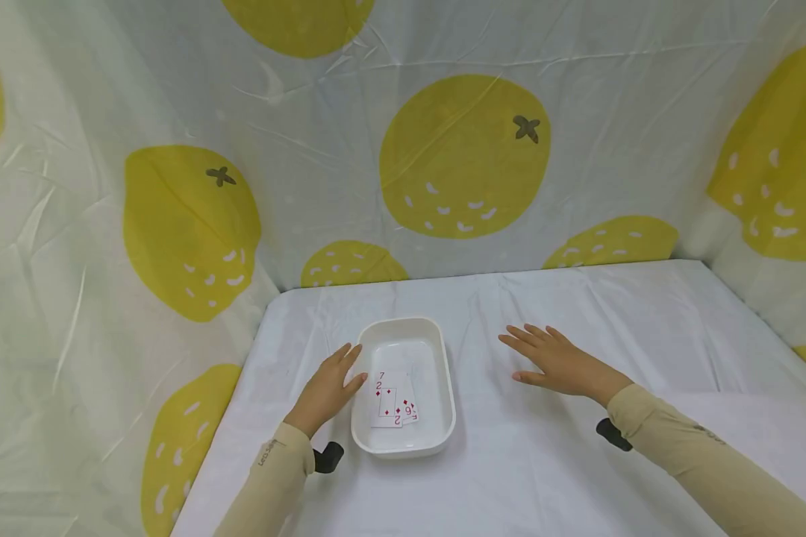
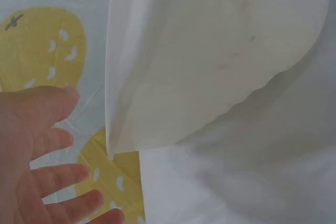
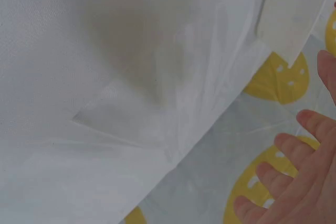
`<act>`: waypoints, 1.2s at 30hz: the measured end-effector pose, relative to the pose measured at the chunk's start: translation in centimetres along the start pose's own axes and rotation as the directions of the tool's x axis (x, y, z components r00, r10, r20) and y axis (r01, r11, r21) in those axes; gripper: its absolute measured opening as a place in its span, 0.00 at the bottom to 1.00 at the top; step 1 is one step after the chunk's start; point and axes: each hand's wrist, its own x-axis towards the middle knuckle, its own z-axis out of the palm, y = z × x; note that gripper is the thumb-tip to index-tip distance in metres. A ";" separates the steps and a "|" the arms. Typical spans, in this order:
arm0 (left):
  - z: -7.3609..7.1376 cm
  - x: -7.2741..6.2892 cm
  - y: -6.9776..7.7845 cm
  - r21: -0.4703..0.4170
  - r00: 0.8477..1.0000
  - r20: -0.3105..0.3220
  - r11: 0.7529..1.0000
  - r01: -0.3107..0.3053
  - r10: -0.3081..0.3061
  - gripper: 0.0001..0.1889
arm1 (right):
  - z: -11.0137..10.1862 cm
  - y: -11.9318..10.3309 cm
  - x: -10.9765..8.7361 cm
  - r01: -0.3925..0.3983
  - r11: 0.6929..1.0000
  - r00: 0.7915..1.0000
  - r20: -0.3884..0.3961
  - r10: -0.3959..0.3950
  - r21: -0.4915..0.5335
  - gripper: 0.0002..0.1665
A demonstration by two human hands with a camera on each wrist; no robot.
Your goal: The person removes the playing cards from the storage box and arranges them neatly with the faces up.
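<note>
While creased, faintly shiny sheeting encloses the far, left and right sides, a white cloth covers the flat surface between, its smooth weave broken by soft folds and fine wrinkles. Plump yellow lemons are printed across the sheeting, with dark, cross-shaped stem marks on some and short white dashes.

Beige sleeves of close-fitting fabric run in from the near left and near right, wrinkled at the cuffs; the left one bears small dark lettering.

Left of the middle of the cloth sits a tub, white, smooth and slightly glossy, an oblong with rounded corners, a thin rim and shallow walls. The right hand is over the cloth, well to the right of the tub, its fingers extended and thumb held apart, gripping nothing. The left hand is just beside the tub's left rim, fingers extended and thumb apart, also gripping nothing; the left wrist view shows a gap between thumb and tub.

Black wrist pieces, blunt and rounded, jut out below both cuffs.

Cards, thin and flat, lie overlapped on the tub's floor, nearer its near end, with a two of diamonds on top.
</note>
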 end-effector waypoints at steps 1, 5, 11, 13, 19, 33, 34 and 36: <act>0.2 0.0 -0.2 -0.026 1.000 0.001 0.999 0.025 -0.025 0.30 | 0.0 0.0 0.0 -0.001 1.000 1.000 -0.001 0.001 0.002 0.40; 1.1 0.1 -0.6 -0.167 0.989 0.041 0.975 0.147 -0.142 0.31 | 0.2 0.1 0.1 0.002 1.000 1.000 -0.004 -0.002 -0.001 0.40; 2.0 -0.1 -1.0 -0.390 0.945 0.159 0.861 0.326 -0.286 0.25 | 0.4 0.1 0.2 0.010 1.000 1.000 -0.003 -0.010 -0.010 0.40; 2.1 -0.1 -1.1 -0.457 0.938 0.180 0.819 0.347 -0.296 0.20 | 0.5 0.1 0.2 0.012 1.000 1.000 -0.001 -0.012 -0.011 0.40; 2.1 0.0 -0.9 -0.528 0.935 0.190 0.772 0.354 -0.299 0.14 | 0.4 -0.1 0.5 0.016 1.000 1.000 0.006 -0.016 -0.012 0.39; 2.3 0.2 -1.2 -0.541 0.927 0.200 0.752 0.376 -0.319 0.15 | -0.3 -2.9 3.7 0.081 0.997 0.997 0.011 -0.081 -0.003 0.41; 2.2 0.2 -1.2 -0.546 0.927 0.200 0.749 0.375 -0.319 0.14 | -0.3 -3.2 4.1 0.089 0.996 0.996 0.012 -0.089 -0.004 0.42; 2.2 0.1 -1.2 -0.550 0.927 0.197 0.747 0.373 -0.318 0.14 | -0.2 -3.8 4.9 0.110 0.994 0.994 0.012 -0.110 -0.011 0.42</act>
